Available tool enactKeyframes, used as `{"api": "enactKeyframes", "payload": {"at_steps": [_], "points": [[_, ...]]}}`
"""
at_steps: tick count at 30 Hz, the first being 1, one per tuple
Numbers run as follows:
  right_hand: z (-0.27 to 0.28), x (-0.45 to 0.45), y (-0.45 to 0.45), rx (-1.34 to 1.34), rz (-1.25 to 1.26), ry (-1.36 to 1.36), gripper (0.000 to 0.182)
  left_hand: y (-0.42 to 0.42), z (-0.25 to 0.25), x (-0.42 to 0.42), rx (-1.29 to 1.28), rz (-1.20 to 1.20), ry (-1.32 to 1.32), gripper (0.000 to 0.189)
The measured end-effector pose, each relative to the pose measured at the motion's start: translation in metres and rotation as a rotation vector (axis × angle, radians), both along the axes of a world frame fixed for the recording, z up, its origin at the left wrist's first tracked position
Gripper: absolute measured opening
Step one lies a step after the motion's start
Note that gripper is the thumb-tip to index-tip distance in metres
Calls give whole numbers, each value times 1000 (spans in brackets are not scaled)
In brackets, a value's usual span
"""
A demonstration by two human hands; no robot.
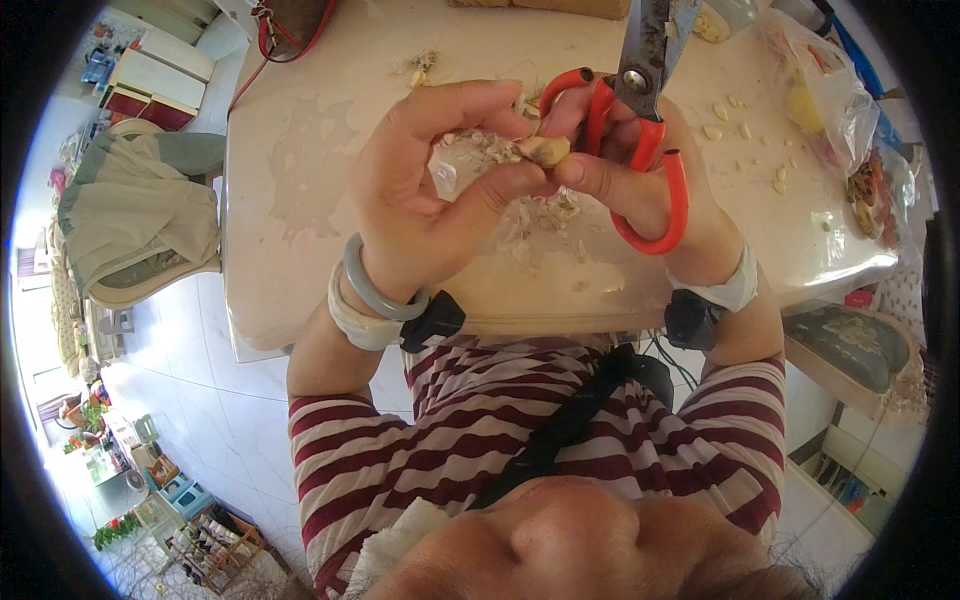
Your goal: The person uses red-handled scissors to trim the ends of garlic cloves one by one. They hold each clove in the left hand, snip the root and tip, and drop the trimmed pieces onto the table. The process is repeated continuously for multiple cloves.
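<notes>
Between the fingertips of both hands is a garlic clove (553,151), pale yellow on its right end and still wrapped in brownish skin on its left. My left hand (427,172) pinches the skin end with thumb and fingers. My right hand (637,165) grips the clove's other end with its thumb and a finger. Looped over that same hand are red-handled scissors (646,150), their metal blades pointing away from me. Below the hands, papery garlic skins (536,221) lie scattered on the table (315,277).
Several peeled cloves (720,112) are spread on the right of the table. Beyond them are a clear plastic bag (825,97) and a jar holding cloves (712,26). A brown bag with red trim (296,30) lies far left. Chairs stand left (142,217) and right (855,349).
</notes>
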State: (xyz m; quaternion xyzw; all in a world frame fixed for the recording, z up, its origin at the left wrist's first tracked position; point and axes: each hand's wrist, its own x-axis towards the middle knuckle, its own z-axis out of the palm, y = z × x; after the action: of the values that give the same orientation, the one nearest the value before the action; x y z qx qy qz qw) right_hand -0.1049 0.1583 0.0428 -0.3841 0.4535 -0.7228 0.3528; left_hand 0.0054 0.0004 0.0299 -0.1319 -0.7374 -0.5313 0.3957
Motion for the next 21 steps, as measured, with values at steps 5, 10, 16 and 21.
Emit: {"api": "enactKeyframes", "payload": {"at_steps": [5, 10, 16, 21], "points": [[-1, -2, 1, -10, -39, 103, 20, -9, 3, -7, -464, 190, 208, 45], [2, 0, 1, 29, -58, 104, 19, -4, -1, -6, -388, 231, 252, 42], [-2, 2, 1, -77, -62, 100, 22, -2, -2, -5, -385, 260, 258, 40], [-1, -2, 2, -52, -29, 149, 27, 2, 1, -5, -371, 224, 229, 40]]}}
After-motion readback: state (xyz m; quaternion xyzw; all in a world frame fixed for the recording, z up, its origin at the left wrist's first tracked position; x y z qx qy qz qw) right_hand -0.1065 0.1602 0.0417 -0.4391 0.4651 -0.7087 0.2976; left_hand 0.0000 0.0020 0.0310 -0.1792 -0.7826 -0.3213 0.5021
